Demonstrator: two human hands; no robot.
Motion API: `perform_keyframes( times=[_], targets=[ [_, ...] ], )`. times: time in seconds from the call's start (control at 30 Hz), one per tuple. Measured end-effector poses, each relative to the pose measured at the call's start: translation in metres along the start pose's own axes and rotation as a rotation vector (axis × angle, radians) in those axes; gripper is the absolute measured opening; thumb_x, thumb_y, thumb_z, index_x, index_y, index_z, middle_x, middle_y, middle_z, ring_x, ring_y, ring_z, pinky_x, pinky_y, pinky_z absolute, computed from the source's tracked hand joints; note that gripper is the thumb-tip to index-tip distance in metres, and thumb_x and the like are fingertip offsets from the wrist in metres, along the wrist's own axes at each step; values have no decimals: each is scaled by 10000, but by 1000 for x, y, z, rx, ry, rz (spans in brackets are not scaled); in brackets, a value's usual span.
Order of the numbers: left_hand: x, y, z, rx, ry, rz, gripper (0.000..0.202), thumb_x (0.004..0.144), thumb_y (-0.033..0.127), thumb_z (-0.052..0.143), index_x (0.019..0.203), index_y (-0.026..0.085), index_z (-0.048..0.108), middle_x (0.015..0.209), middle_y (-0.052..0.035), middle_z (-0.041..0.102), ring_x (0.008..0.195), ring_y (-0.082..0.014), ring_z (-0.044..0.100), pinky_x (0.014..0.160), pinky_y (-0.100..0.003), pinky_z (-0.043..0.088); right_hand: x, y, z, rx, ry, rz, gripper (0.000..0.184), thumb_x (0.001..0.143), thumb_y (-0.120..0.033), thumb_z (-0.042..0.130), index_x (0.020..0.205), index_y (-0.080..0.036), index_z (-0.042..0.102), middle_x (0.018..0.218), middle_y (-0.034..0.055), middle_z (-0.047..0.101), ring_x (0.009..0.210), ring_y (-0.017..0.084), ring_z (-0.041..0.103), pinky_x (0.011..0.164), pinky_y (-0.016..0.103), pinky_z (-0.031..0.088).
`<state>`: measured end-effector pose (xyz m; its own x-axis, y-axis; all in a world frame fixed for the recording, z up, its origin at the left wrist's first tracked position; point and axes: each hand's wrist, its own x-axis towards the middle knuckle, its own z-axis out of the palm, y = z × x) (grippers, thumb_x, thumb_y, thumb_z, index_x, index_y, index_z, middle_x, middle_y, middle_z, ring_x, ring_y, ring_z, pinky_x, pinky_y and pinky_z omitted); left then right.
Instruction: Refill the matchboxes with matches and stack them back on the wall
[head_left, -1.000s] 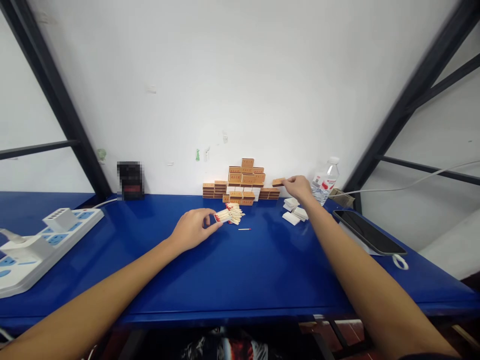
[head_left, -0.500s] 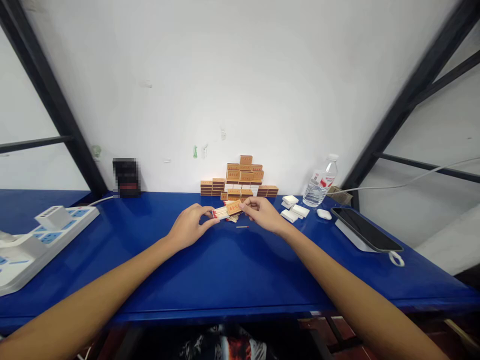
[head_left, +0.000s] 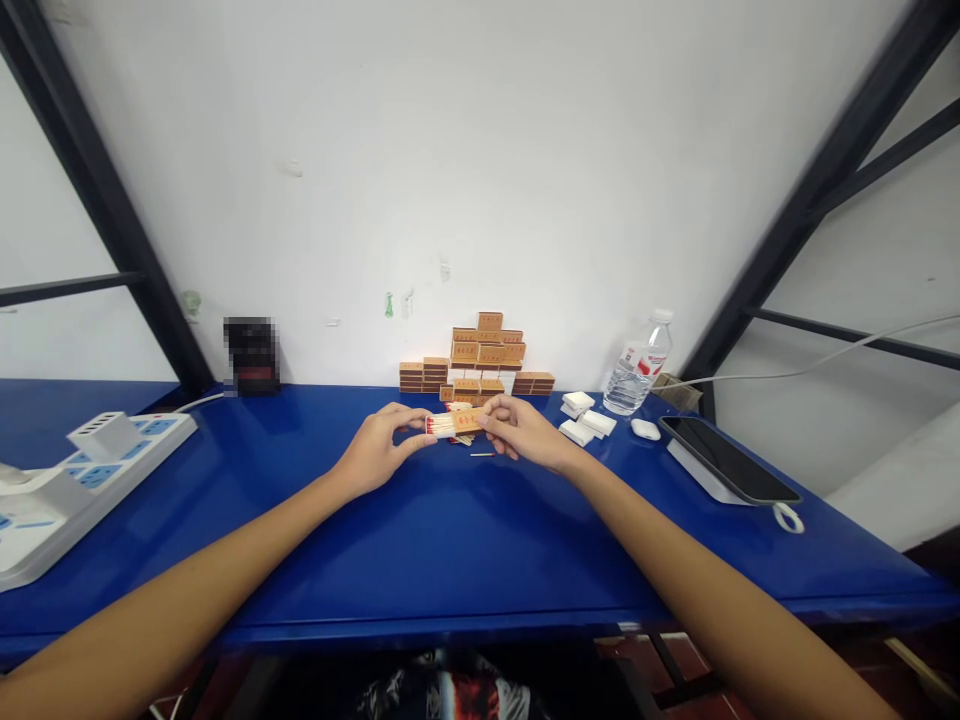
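Looking down on a blue table (head_left: 420,570). Pinching, between thumb and fingers of the left hand (head_left: 379,450), the outer left end of a white matchbox tray (head_left: 446,435) filled with red-tipped matches (head_left: 441,424). Pinching, between thumb and fingers of the right hand (head_left: 521,430), the right end of an orange-brown matchbox sleeve (head_left: 468,421). Held end to end, just above a heap of loose matches (head_left: 465,441), in front of stacked matchboxes (head_left: 490,353) by the wall; cannot tell how far inside one another. Gripped by opposite ends, probably to keep fingertips off the join and both parts in line. Kept nearly level, perhaps against spilling. Running left to right along the shared long axis, roughly parallel to the table's front edge, with match heads pointing left and printed sleeve face towards the viewer. Just below, a single match (head_left: 482,455). To the right, white blocks (head_left: 598,424), probably upturned trays, near a water bottle (head_left: 637,370).
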<state>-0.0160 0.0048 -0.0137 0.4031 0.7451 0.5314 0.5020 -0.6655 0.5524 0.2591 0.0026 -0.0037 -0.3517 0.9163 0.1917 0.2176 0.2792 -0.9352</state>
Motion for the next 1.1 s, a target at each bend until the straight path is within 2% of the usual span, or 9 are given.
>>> perform_keyframes(
  times=[0.07, 0.13, 0.27, 0.47, 0.6, 0.73, 0.87, 1.0, 1.1],
  targets=[
    [0, -1, 1, -26, 32, -12, 404, 900, 500, 722, 1195, 224, 738, 1117, -73, 735, 990, -231, 703, 914, -393, 578, 0, 0, 4, 12, 67, -39, 488, 873, -607, 685, 1119, -214, 532, 657, -71, 545, 485, 111, 503, 381, 199, 351],
    [1, 0, 1, -54, 62, -24, 398, 892, 487, 734, 1192, 224, 744, 1117, -72, 733, 975, -224, 714, 920, -390, 584, -1, -2, 10, -29, 109, -81, 486, 919, -598, 628, 1186, -197, 563, 667, -55, 544, 505, 123, 507, 405, 217, 375],
    [0, 5, 1, -89, 95, -42, 371, 884, 449, 752, 1184, 231, 759, 1061, -56, 745, 914, -206, 722, 892, -369, 588, -4, -7, 20, -227, 184, -197, 455, 1001, -559, 512, 1120, -159, 693, 709, 5, 584, 584, 141, 524, 517, 253, 418],
    [-1, 9, 1, -131, 133, -53, 391, 828, 468, 812, 1126, 216, 780, 960, -51, 766, 830, -196, 716, 818, -345, 594, -5, -6, 25, -346, 174, -266, 455, 1042, -520, 454, 1165, -180, 731, 921, 52, 718, 699, 166, 555, 630, 273, 429],
    [-1, 12, -1, -102, 113, -41, 374, 821, 494, 816, 1083, 228, 791, 941, -48, 764, 814, -192, 704, 770, -330, 591, -6, -8, 20, -432, 255, -292, 419, 1020, -512, 506, 1125, -179, 739, 790, 31, 654, 674, 167, 527, 614, 273, 398],
    [-1, 11, -1, -73, 90, 11, 389, 825, 505, 812, 1097, 229, 778, 977, -49, 753, 818, -187, 691, 761, -325, 586, -9, -15, 14, -495, 214, -291, 388, 986, -492, 573, 1149, -182, 739, 705, -3, 580, 614, 148, 480, 570, 265, 352],
    [-1, 11, -1, -48, 87, 49, 389, 856, 514, 780, 1116, 225, 765, 981, -51, 739, 840, -190, 683, 761, -324, 586, -11, -19, 12, -402, 205, -246, 413, 959, -517, 606, 1138, -168, 736, 667, -17, 545, 580, 132, 472, 541, 255, 360],
    [-2, 15, -2, -47, 98, 40, 394, 904, 506, 726, 1192, 236, 741, 1033, -55, 727, 841, -184, 679, 789, -336, 597, -7, -15, 9, -81, 119, -19, 514, 934, -618, 594, 1114, -149, 701, 593, -39, 506, 468, 115, 439, 432, 238, 375],
    [-2, 18, 0, -54, 108, 21, 391, 920, 492, 707, 1215, 237, 734, 1074, -62, 719, 845, -181, 680, 819, -347, 601, -4, -11, 12, 24, 217, 12, 545, 928, -661, 580, 1111, -163, 703, 684, 5, 574, 516, 125, 490, 408, 229, 415]
  ],
)
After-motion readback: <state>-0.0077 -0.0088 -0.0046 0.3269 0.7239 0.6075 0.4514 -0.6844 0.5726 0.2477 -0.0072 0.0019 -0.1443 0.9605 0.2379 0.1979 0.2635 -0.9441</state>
